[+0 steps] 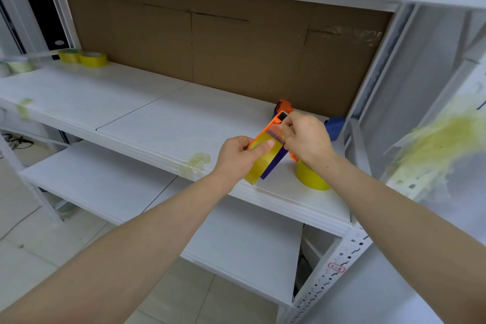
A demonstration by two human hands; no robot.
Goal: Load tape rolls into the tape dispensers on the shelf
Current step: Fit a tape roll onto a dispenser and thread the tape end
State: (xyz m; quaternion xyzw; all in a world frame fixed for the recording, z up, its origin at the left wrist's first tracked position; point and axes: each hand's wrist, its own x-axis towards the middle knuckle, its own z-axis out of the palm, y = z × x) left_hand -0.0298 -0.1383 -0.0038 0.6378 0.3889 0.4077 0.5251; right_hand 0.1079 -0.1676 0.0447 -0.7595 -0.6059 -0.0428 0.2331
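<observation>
Over the right end of the shelf, the orange tape dispenser runs its long axis from 7 to 1 o'clock, head pointing away from you. Your right grip hides its middle, fingers pinched on it. Your left grip pinches the yellow tape strip at its 7 o'clock end. The tape roll sits at 5 o'clock, half under your right wrist.

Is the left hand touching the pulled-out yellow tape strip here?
Touching. The head view shows the left hand pinching the yellow tape strip, with its thumb lying flat on the strip's upper face.
</observation>
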